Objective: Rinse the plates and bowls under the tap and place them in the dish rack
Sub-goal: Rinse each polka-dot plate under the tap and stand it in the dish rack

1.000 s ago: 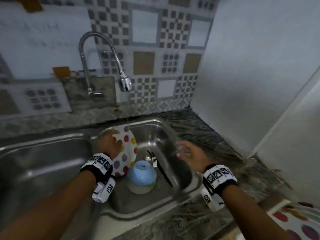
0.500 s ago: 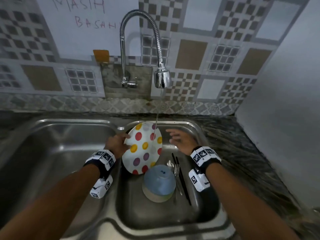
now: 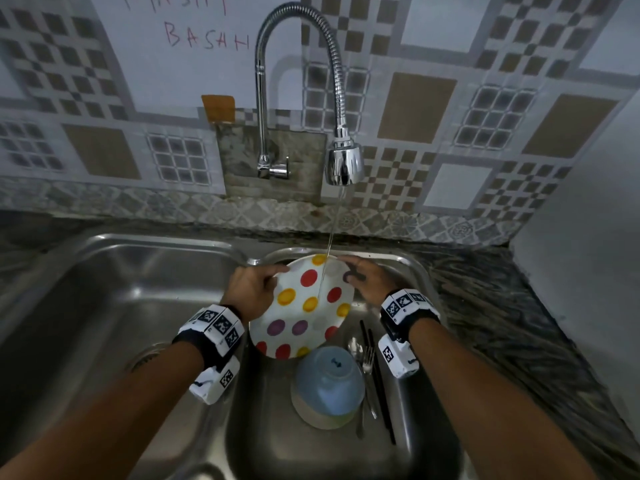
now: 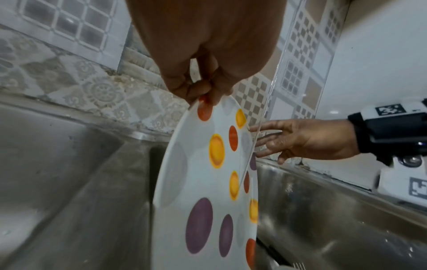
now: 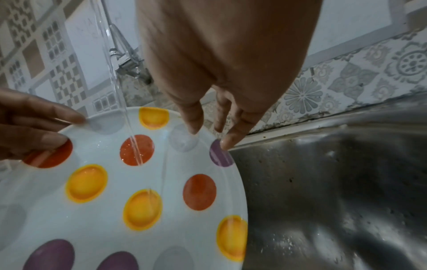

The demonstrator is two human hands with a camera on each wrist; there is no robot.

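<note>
The right hand (image 3: pixel 369 282) has moved in; its spread fingers (image 5: pixel 227 140) now touch the plate (image 3: pixel 304 306) rim opposite the left hand (image 3: pixel 251 289) (clamped on it), so rinsing begins.

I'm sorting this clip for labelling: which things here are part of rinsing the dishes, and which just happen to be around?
Part of the job:
- spotted plate, gripped by the left hand, right hand at its rim
- tap, running
- blue bowl, upside down
- sink

Just lying about:
- fork, spoon
- wall note
- countertop
</note>
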